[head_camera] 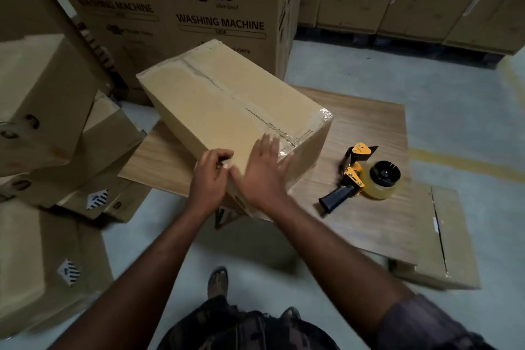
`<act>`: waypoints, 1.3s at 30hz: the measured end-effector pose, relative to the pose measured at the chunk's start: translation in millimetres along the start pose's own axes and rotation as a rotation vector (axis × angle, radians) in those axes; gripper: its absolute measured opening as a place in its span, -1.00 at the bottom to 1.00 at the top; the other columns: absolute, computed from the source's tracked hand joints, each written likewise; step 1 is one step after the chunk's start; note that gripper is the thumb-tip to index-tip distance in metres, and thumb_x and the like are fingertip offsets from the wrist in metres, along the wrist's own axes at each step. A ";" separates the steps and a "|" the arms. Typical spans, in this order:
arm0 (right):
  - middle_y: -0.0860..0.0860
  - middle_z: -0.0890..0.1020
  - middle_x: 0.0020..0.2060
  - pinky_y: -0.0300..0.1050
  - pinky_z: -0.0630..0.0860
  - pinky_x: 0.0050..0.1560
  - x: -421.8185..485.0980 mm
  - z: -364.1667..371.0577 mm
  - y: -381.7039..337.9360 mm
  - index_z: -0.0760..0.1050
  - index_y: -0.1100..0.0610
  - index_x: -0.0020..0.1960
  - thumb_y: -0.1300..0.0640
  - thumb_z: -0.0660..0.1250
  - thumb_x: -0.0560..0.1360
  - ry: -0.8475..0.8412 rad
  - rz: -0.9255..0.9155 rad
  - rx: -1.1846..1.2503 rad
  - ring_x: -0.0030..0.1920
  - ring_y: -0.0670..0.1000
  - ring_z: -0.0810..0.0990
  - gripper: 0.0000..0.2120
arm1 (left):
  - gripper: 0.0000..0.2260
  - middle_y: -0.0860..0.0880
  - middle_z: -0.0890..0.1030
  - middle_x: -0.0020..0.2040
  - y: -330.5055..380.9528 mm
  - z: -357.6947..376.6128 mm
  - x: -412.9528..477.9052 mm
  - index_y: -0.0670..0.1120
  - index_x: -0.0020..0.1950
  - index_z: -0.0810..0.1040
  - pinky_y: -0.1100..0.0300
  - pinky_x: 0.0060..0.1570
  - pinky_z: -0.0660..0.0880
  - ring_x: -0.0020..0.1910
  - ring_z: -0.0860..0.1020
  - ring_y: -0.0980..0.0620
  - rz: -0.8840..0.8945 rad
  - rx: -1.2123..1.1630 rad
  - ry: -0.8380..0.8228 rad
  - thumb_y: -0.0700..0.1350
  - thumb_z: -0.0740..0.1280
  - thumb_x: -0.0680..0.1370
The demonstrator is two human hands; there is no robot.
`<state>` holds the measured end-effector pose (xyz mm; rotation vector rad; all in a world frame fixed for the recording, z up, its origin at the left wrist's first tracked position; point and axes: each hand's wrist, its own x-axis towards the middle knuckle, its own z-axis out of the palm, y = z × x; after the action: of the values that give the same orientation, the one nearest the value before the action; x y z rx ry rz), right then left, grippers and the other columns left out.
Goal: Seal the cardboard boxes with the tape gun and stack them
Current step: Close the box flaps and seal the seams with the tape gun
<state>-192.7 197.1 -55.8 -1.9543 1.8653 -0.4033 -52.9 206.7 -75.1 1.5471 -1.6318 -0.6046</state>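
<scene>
1. Other boxes (42, 94) are piled at the far left.
2. A cardboard box (227, 105) is set on the wooden table (369, 128), with clear tape (297, 136) laid along its top seam.
3. Its near corner is gripped by the left hand (210, 176), fingers curled.
4. The right hand (264, 170) is laid flat on the box top, fingers straight, beside the tape.
5. The tape gun (366, 176) is left on the table, right of the box, untouched.

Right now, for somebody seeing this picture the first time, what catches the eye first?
The taped cardboard box stands on the wooden board in the middle, with the left hand gripping its near corner and the right hand flat on top. The yellow tape gun lies on the board to its right.
</scene>
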 end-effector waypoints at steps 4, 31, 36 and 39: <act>0.19 -0.17 0.65 0.45 -0.20 0.54 -22.6 21.3 -9.6 -0.09 0.26 0.65 -0.17 0.22 0.62 -0.007 -0.051 -0.130 0.64 0.19 -0.26 -0.15 | -0.79 -0.02 0.57 0.09 -14.0 -14.8 30.7 -0.12 0.17 0.61 0.00 0.16 0.51 0.06 0.54 0.06 0.025 0.030 0.020 -0.28 0.32 0.57; 0.31 -0.19 0.62 0.18 -0.10 0.60 59.9 32.3 -7.7 -0.13 0.33 0.63 -0.21 0.19 0.64 0.257 0.391 -0.136 0.62 0.29 -0.28 -0.12 | -0.56 -0.13 0.26 0.57 -140.8 -97.4 214.6 0.02 0.53 0.34 -0.32 0.50 0.00 0.58 0.13 -0.18 0.150 0.522 -0.132 0.14 0.16 0.67; 0.25 -0.24 0.62 0.18 -0.12 0.59 106.0 -2.6 21.6 -0.15 0.33 0.64 -0.25 0.13 0.66 0.229 0.451 0.053 0.62 0.23 -0.31 -0.12 | -0.51 -0.19 0.30 0.55 -114.2 -84.6 185.3 -0.06 0.51 0.38 -0.20 0.48 0.20 0.54 0.18 -0.24 0.057 0.426 -0.130 0.17 0.16 0.65; 0.28 -0.25 0.62 0.17 -0.13 0.59 133.6 -28.7 19.1 -0.14 0.38 0.63 -0.25 0.14 0.66 0.245 0.582 0.215 0.62 0.28 -0.30 -0.11 | -0.55 -0.13 0.39 0.48 -105.5 -86.8 152.9 -0.02 0.47 0.45 -0.17 0.36 0.31 0.44 0.29 -0.21 0.139 0.411 -0.133 0.13 0.26 0.63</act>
<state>-214.5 61.0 -49.2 -1.1909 2.3170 -0.6431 88.3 58.1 -75.4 1.6886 -2.0410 -0.3131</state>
